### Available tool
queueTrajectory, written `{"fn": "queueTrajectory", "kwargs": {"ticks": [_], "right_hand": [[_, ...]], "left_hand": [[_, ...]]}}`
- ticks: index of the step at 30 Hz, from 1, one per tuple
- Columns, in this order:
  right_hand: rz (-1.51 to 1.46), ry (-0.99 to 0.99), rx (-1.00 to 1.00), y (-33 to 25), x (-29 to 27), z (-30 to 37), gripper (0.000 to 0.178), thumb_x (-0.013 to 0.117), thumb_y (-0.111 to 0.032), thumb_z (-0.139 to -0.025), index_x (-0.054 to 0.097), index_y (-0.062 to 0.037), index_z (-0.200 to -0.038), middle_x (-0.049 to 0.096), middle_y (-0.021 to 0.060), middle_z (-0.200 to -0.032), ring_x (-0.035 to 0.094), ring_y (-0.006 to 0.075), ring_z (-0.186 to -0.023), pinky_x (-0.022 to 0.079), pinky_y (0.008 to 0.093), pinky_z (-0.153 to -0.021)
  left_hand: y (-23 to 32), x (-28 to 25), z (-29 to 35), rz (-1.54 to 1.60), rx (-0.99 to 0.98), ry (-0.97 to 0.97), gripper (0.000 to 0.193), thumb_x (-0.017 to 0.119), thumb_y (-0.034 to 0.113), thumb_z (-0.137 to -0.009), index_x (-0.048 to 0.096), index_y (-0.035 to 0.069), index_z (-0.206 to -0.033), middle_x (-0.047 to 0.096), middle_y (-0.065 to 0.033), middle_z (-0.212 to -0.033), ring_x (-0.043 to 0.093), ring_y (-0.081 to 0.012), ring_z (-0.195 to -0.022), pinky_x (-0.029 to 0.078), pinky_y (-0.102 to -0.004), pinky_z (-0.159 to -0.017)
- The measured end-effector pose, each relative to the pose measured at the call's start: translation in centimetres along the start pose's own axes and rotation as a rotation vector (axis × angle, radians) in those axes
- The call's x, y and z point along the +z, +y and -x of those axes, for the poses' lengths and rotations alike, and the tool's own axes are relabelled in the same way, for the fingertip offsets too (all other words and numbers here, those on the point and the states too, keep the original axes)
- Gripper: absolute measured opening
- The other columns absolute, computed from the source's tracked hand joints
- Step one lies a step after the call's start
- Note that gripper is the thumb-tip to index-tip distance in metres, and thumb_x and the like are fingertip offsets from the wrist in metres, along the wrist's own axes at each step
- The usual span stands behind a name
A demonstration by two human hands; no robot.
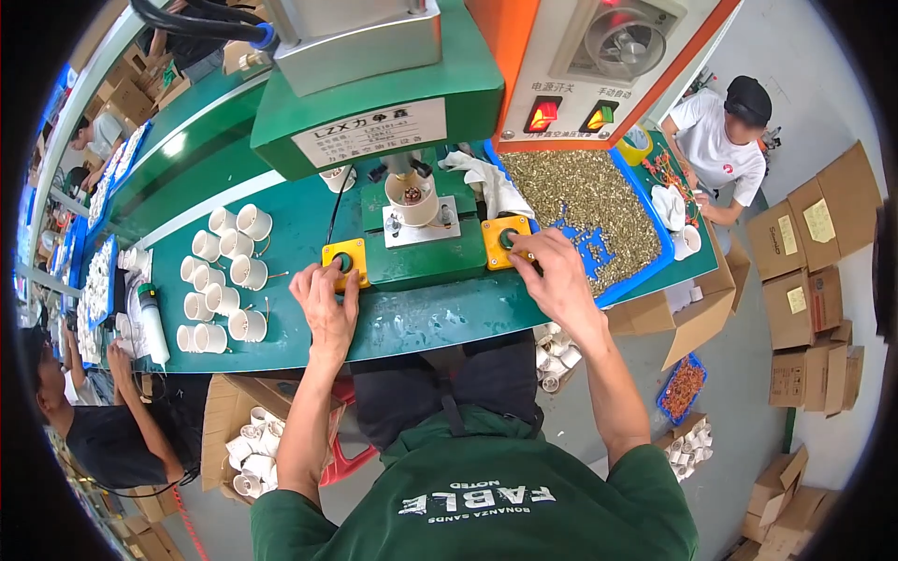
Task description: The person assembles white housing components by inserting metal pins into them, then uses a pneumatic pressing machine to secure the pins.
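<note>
My left hand (325, 307) rests at the left yellow button box (360, 252), fingers apart on and beside its dark green button (343, 263). On the other side, my right hand (559, 279) reaches over the right yellow button box (496, 252), with fingertips at its green button (508, 239). Neither hand holds anything. Between them stands a green press (379, 122). A white ceramic-looking cup (412, 209) sits upright on the metal plate (447, 228) under the press rod (402, 163), which comes down to the cup's mouth. Small reddish-brown parts show inside the cup.
Several white cups (223, 299) with thin wires lie left on the green table (290, 327). A blue tray (666, 245) of small brass-coloured parts stands right, beside a white cloth (491, 182). Cardboard boxes (687, 323) stand below. One co-worker (725, 140) sits right, another (103, 411) left.
</note>
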State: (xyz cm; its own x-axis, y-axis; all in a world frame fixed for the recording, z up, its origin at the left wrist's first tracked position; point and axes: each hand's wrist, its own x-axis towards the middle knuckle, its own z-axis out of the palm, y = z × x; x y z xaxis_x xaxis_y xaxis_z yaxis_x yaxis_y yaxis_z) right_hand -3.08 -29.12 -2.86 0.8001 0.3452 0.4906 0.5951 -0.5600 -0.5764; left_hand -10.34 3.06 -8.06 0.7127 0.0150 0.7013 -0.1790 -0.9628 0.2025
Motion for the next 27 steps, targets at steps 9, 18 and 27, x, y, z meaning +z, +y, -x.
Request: {"fn": "queueTrajectory", "kwargs": {"ticks": [9, 18, 27], "right_hand": [[-0.143, 0.133, 0.189, -1.7, -0.1, -3.7, 0.012, 0.074, -0.005, -0.077, 0.074, -0.0027, -0.089, 0.07, 0.0103, -0.085, 0.062, 0.0266, -0.083, 0.049, 0.0353, -0.074], [-0.324, 0.076, 0.046, -4.4, 1.1, -9.2, 0.012, 0.075, -0.005, -0.076, 0.075, -0.006, -0.089, 0.072, 0.0041, -0.084, 0.056, 0.0131, -0.07, 0.042, 0.0276, -0.059], [-0.213, -0.314, 0.182, -6.8, 2.4, -13.5, 0.018, 0.073, -0.015, -0.075, 0.073, -0.0003, -0.086, 0.073, 0.0086, -0.092, 0.067, 0.0191, -0.081, 0.053, 0.0302, -0.073]], "left_hand": [[-0.3, 1.0, 0.6, 0.208, -0.099, 0.136, 0.057, 0.079, 0.005, -0.076, 0.045, 0.005, -0.122, 0.05, -0.0199, -0.122, 0.051, -0.0361, -0.112, 0.044, -0.0443, -0.093], [-0.1, 0.9, 0.6, 0.224, -0.127, 0.127, 0.056, 0.08, 0.007, -0.076, 0.046, 0.006, -0.121, 0.05, -0.0196, -0.122, 0.052, -0.0364, -0.111, 0.045, -0.044, -0.093], [-0.2, 1.1, 0.7, 0.243, -0.145, 0.131, 0.055, 0.08, 0.007, -0.076, 0.048, 0.006, -0.12, 0.05, -0.0199, -0.121, 0.053, -0.0369, -0.11, 0.047, -0.0446, -0.091]]}}
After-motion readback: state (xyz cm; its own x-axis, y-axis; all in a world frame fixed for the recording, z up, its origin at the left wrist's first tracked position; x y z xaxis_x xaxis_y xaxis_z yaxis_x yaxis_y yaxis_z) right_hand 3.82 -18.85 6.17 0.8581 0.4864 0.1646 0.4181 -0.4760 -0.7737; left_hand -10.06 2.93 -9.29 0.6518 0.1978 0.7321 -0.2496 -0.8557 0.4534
